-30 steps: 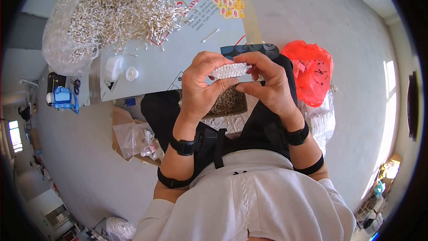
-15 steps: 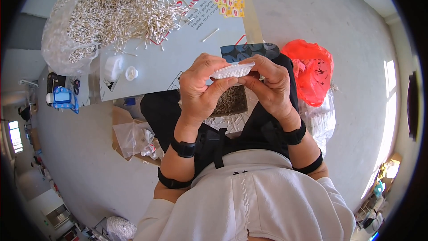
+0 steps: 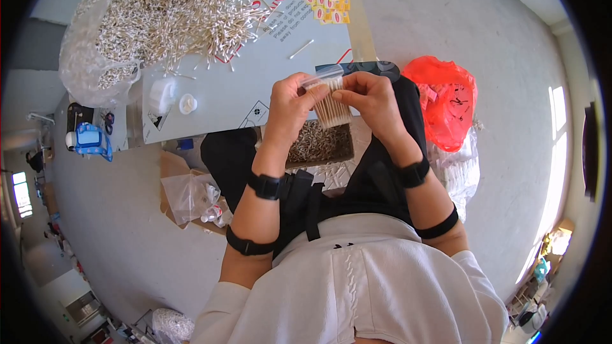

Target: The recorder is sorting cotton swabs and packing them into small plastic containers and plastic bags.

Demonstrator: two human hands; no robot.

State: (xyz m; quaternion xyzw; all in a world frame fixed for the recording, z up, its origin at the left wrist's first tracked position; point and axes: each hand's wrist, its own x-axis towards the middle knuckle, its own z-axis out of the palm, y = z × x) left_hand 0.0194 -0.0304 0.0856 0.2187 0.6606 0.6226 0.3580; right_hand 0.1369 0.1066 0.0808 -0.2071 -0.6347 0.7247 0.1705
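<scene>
A small clear zip bag of cotton swabs (image 3: 333, 109) is held up over my lap, its swabs lined up side by side. My left hand (image 3: 290, 105) pinches its left edge near the top between thumb and fingers. On the opposite edge, my right hand (image 3: 373, 102) grips it the same way. The bag's zip strip (image 3: 322, 75) points toward the table. Beneath the bag, between my knees, a box full of loose swabs (image 3: 319, 143) is partly covered by the bag.
A large clear bag (image 3: 76, 67) spills a heap of cotton swabs (image 3: 172, 19) over the table (image 3: 223, 99). Small yellow packets (image 3: 328, 1) lie at its far right. A white round lid (image 3: 187, 104) rests near the front edge. On the right hangs a red plastic bag (image 3: 443, 102).
The bag has tipped from end-on, with swab tips facing me, to showing its flat face and the swabs' length. Both hands have turned with it and still hold it.
</scene>
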